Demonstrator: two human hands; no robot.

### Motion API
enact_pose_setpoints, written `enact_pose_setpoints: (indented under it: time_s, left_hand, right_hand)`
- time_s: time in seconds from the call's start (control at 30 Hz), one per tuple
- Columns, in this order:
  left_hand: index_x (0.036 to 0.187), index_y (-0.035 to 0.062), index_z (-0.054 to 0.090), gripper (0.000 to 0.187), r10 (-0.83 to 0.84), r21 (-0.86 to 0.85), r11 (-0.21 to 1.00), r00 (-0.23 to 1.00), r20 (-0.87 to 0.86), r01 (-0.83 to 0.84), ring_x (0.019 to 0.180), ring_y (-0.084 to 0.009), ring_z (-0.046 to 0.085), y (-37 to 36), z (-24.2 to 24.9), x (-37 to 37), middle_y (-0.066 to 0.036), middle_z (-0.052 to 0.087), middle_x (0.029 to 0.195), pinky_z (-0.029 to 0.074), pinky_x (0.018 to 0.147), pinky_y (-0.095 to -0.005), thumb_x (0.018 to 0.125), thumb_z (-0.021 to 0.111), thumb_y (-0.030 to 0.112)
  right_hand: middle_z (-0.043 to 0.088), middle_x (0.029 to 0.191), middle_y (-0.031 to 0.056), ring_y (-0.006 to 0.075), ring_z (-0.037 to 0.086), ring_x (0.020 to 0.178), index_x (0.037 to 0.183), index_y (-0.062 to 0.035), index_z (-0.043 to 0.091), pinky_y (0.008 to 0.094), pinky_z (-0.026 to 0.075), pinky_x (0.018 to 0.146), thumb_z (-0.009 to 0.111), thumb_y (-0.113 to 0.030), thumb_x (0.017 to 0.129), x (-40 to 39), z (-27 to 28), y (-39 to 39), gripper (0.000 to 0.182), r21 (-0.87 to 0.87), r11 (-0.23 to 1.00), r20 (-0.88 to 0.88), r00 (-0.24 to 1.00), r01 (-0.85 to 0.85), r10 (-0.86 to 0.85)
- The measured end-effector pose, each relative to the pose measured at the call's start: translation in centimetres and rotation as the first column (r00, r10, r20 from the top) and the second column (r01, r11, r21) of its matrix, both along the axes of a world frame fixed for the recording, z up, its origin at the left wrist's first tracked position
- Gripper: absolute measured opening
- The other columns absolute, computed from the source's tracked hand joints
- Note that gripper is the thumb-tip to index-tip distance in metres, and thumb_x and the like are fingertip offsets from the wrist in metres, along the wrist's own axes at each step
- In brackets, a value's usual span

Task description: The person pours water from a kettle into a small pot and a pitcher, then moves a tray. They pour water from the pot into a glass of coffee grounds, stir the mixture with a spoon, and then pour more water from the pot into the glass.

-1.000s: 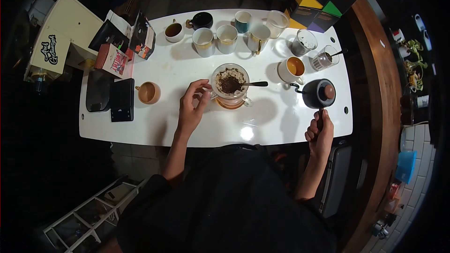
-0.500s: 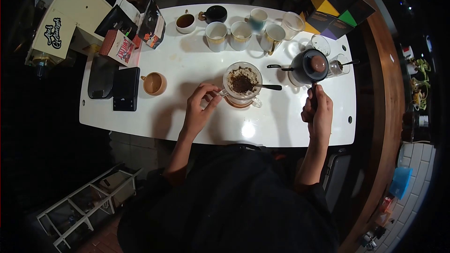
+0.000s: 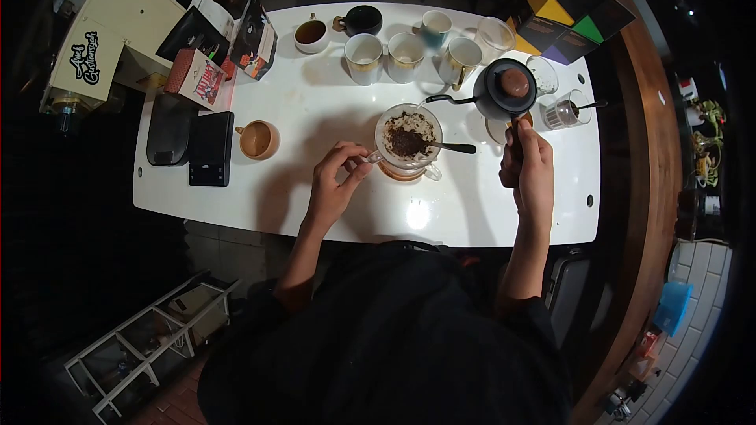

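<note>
A clear coffee dripper (image 3: 381,127) with dark wet grounds (image 3: 407,142) inside sits over a glass server (image 3: 432,172) on the white table. A spoon (image 3: 457,148) rests in it, its dark handle sticking out to the right. My left hand (image 3: 337,175) pinches the dripper's small clear handle. My right hand (image 3: 529,164) is wrapped round the handle of a black gooseneck kettle (image 3: 490,94) with a brown lid knob. The kettle is held above the table, its thin spout pointing left, the tip close to the dripper's upper right rim.
White mugs (image 3: 405,58), a tea-coloured cup (image 3: 311,35) and a black cup (image 3: 363,22) line the table's far side. At left are a brown cup (image 3: 258,141), a black scale (image 3: 211,149) and coffee bags (image 3: 253,39). A glass with a spoon (image 3: 565,111) stands right.
My right hand has carried the kettle left and slightly away from me, bringing its spout tip to the dripper. My left hand keeps its hold on the dripper handle.
</note>
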State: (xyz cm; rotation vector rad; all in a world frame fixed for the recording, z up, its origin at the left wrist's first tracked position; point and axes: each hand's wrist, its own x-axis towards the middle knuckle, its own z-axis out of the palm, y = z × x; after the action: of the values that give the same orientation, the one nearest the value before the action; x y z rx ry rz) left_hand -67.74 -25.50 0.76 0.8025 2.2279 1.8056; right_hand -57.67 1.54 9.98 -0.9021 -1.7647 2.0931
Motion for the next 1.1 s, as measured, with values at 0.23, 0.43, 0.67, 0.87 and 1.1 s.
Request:
enact_pose_setpoints:
  time_s: [0.23, 0.43, 0.67, 0.87, 1.1]
  left_hand:
    - [0.101, 0.0003, 0.060, 0.016, -0.014, -0.024, 1.000, 1.000, 0.026, 0.015, 0.081, -0.0112, 0.053, -0.3, -0.1, 0.0, -0.005, 0.060, 0.100, 0.045, 0.076, -0.0249, 0.087, 0.066, 0.005]
    - [0.101, 0.0014, 0.060, 0.016, -0.020, 0.019, 1.000, 0.999, 0.037, 0.019, 0.083, -0.0113, 0.056, -0.2, 0.2, -0.1, -0.005, 0.060, 0.100, 0.045, 0.074, -0.0246, 0.087, 0.065, 0.003]
    - [0.101, 0.0014, 0.060, 0.017, -0.009, -0.001, 1.000, 1.000, 0.015, 0.009, 0.083, -0.0112, 0.056, -0.5, -0.4, 0.0, -0.005, 0.060, 0.099, 0.045, 0.073, -0.0243, 0.086, 0.067, 0.003]
    - [0.100, 0.0012, 0.060, 0.016, -0.002, -0.002, 1.000, 1.000, 0.010, 0.002, 0.083, -0.0113, 0.056, -0.4, -0.2, 0.0, -0.005, 0.060, 0.099, 0.045, 0.073, -0.0243, 0.086, 0.067, 0.003]
    - [0.100, 0.0011, 0.060, 0.017, 0.002, -0.006, 1.000, 1.000, 0.020, -0.002, 0.083, -0.0113, 0.056, -0.4, -0.2, 0.0, -0.005, 0.059, 0.099, 0.045, 0.072, -0.0241, 0.085, 0.067, 0.003]
  right_hand:
    - [0.033, 0.052, -0.0077, 0.0015, 0.024, 0.039, 0.081, -0.0086, 0.051, 0.0205, 0.017, 0.036, 0.045, -0.035, 0.100, -1.4, -0.3, -0.1, 0.033, 0.072, 0.997, -0.035, 0.999, -0.039, 0.042]
    - [0.040, 0.056, -0.0057, 0.0028, 0.032, 0.045, 0.074, -0.0085, 0.052, 0.0208, 0.022, 0.041, 0.046, -0.035, 0.099, -1.8, 0.8, -0.5, 0.037, 0.041, 0.994, 0.010, 0.995, -0.096, 0.096]
    - [0.038, 0.055, -0.0070, 0.0019, 0.029, 0.043, 0.076, -0.0082, 0.052, 0.0209, 0.020, 0.039, 0.046, -0.034, 0.100, -1.6, 1.2, -0.5, 0.036, 0.001, 0.990, 0.008, 0.990, -0.144, 0.144]
    - [0.034, 0.054, -0.0083, 0.0012, 0.025, 0.041, 0.078, -0.0087, 0.051, 0.0209, 0.018, 0.037, 0.045, -0.035, 0.100, -1.1, 1.6, -0.8, 0.036, 0.036, 0.985, 0.012, 0.985, -0.170, 0.170]
    - [0.037, 0.054, -0.0074, 0.0019, 0.029, 0.042, 0.075, -0.0068, 0.052, 0.0215, 0.021, 0.038, 0.045, -0.034, 0.101, -0.5, 2.6, -0.5, 0.038, 0.082, 0.970, 0.052, 0.973, -0.229, 0.225]
